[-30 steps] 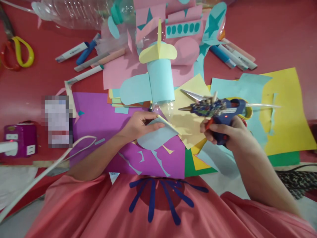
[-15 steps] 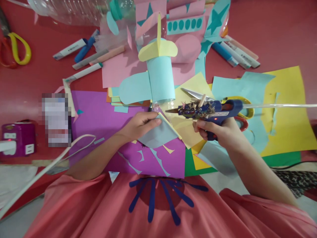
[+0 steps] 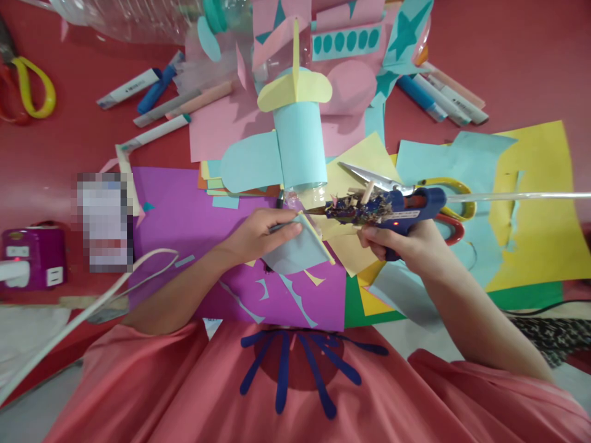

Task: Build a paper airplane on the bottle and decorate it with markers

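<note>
My left hand [image 3: 270, 234] pinches the upper left end of a light blue paper piece [image 3: 298, 249] with a yellow strip along its edge. Closed round the handle of a blue glue gun [image 3: 406, 209] is my right hand [image 3: 401, 243]. The gun's dark nozzle points left and is at the top end of the yellow-edged side, close to my left fingertips. Beyond my hands lies a bottle wrapped in light blue paper [image 3: 301, 144], with yellow fins [image 3: 295, 91] and a light blue flap [image 3: 252, 163] on its left.
Purple paper [image 3: 170, 209] with scraps lies under my left hand. Open scissors [image 3: 447, 181] rest behind the glue gun on blue and yellow sheets [image 3: 545, 203]. Markers [image 3: 129, 89] lie on both sides. A phone [image 3: 105, 221] and a purple power socket [image 3: 34, 258] are at left, crossed by a white cable [image 3: 92, 307].
The glue gun in my right hand has moved slightly left, bringing its nozzle to the yellow-edged paper. The paper in my left hand has tilted a little.
</note>
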`<state>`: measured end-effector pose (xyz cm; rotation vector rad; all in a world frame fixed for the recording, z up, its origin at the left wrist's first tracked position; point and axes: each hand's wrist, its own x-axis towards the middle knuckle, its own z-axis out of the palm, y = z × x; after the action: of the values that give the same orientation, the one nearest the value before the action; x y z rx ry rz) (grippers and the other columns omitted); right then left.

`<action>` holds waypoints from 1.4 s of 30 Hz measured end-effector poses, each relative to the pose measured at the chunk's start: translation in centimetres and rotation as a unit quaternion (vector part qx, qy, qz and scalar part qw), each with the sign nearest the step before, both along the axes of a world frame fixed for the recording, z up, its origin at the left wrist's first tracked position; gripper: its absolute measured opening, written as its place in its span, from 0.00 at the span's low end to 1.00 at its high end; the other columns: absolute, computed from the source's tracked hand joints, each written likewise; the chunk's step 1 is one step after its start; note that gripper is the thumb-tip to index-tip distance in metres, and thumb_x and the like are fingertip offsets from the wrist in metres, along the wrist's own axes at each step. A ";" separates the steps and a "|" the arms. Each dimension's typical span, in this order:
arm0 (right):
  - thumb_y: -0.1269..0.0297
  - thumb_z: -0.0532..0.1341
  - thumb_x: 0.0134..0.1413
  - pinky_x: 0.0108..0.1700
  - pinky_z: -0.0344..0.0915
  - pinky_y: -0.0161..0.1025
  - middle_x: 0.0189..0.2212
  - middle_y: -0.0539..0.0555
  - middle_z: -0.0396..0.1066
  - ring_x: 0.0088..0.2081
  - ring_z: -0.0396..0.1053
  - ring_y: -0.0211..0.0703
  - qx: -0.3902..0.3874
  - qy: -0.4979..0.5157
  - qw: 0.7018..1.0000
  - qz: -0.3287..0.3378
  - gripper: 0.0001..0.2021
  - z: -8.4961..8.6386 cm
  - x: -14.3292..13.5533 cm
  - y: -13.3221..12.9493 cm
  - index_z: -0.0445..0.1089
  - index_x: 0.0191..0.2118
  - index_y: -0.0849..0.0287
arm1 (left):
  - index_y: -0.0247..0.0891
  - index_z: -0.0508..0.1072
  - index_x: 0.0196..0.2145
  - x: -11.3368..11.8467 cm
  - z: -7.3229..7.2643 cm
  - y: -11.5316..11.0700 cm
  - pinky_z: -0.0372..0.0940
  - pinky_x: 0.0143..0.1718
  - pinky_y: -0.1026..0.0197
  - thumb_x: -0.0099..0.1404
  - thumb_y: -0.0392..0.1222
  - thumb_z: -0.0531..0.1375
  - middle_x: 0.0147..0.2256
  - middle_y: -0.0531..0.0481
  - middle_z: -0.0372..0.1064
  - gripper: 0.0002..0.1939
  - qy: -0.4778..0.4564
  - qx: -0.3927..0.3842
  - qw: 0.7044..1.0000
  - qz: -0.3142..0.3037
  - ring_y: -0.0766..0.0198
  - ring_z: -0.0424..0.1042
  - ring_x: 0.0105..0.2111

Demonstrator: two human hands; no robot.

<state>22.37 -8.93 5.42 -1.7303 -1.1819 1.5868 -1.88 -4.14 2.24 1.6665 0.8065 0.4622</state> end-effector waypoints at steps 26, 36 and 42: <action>0.57 0.66 0.41 0.17 0.55 0.32 0.10 0.47 0.57 0.14 0.55 0.31 0.021 0.007 1.000 0.000 0.17 0.2 -0.1 0.0 0.59 0.15 0.57 | 0.39 0.54 0.20 -0.1 0.3 0.2 0.48 0.22 0.66 0.64 0.43 0.51 0.18 0.60 0.46 0.16 0.003 0.017 1.000 0.011 0.73 0.48 0.19; 0.57 0.66 0.42 0.18 0.55 0.33 0.11 0.47 0.58 0.14 0.56 0.31 0.025 0.006 1.000 0.003 0.18 0.0 0.2 -0.2 0.59 0.15 0.57 | 0.39 0.53 0.20 -0.2 0.2 0.3 0.47 0.21 0.66 0.64 0.44 0.52 0.18 0.59 0.46 0.17 0.010 0.028 0.999 0.038 0.73 0.48 0.19; 0.55 0.67 0.40 0.19 0.54 0.33 0.10 0.47 0.58 0.14 0.56 0.32 0.018 0.000 1.000 0.001 0.20 0.1 0.3 -0.2 0.58 0.13 0.57 | 0.39 0.53 0.19 -0.2 0.2 0.4 0.48 0.21 0.66 0.62 0.45 0.52 0.18 0.59 0.46 0.17 0.022 0.023 0.998 0.053 0.72 0.49 0.19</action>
<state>22.64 -9.14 5.55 -1.7069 -1.2048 1.5561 -2.11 -3.72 2.47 1.6871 0.9251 0.5223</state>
